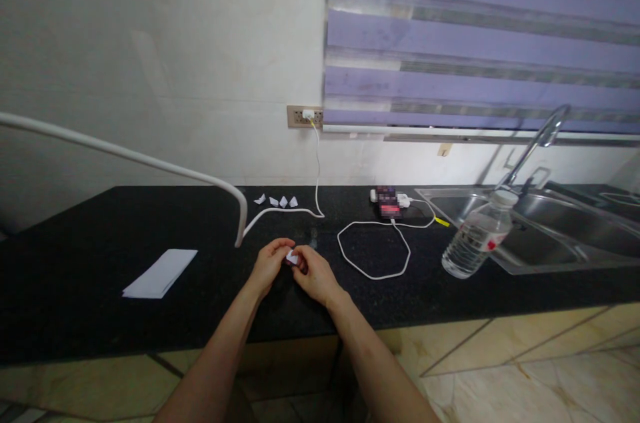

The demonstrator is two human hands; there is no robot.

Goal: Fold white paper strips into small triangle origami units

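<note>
A small folded piece of white paper [292,257] is pinched between my two hands, above the black countertop [220,316]. My left hand [271,267] grips it from the left, with thumb and fingers closed. From the right, my right hand [314,274] holds its other side; the fingertips partly cover the paper. Several small folded white papers [283,202] lie in a row near the wall, beyond my hands. Off to the left is a flat stack of white paper strips [161,273].
A white cable [375,278] loops on the counter to the right, joined to a phone [389,203]. A water bottle [477,236] stands beside the steel sink [515,269] and faucet [537,136]. A thick white stand arm [150,159] crosses on the left. A plug sits in the wall socket [299,117].
</note>
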